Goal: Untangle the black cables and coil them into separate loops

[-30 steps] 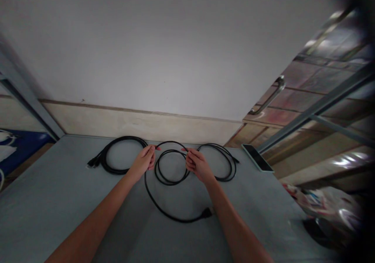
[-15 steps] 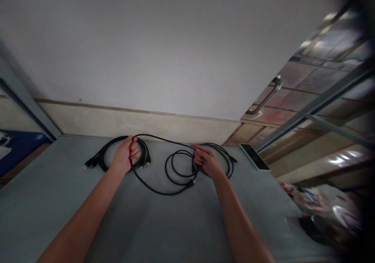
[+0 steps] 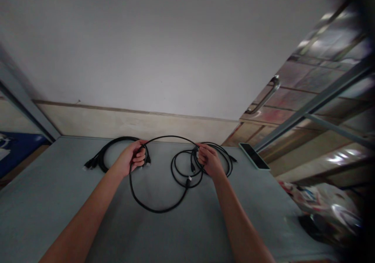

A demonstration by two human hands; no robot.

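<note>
A black cable (image 3: 171, 136) runs in an arch between my two hands. My left hand (image 3: 134, 157) is closed on it at the left, and from there a free length hangs in a wide curve that ends in a plug (image 3: 188, 182). At the other end of the arch, my right hand (image 3: 208, 159) pinches the cable. Loose loops (image 3: 173, 169) lie just left of the right hand. Behind the left hand rests a coiled bundle of black cables (image 3: 101, 159). Another black coil (image 3: 230, 161) sits partly hidden behind my right hand.
The grey tabletop (image 3: 158, 235) meets a pale wall (image 3: 164, 60) at the back. A phone (image 3: 254, 156) lies near its right edge. Metal posts (image 3: 307, 107) rise on both sides. Blurred bags (image 3: 325, 200) are beyond the right edge.
My left hand has moved right, closer to my right hand. The cable between them now bows into a higher arch, and the hanging curve dips lower toward me.
</note>
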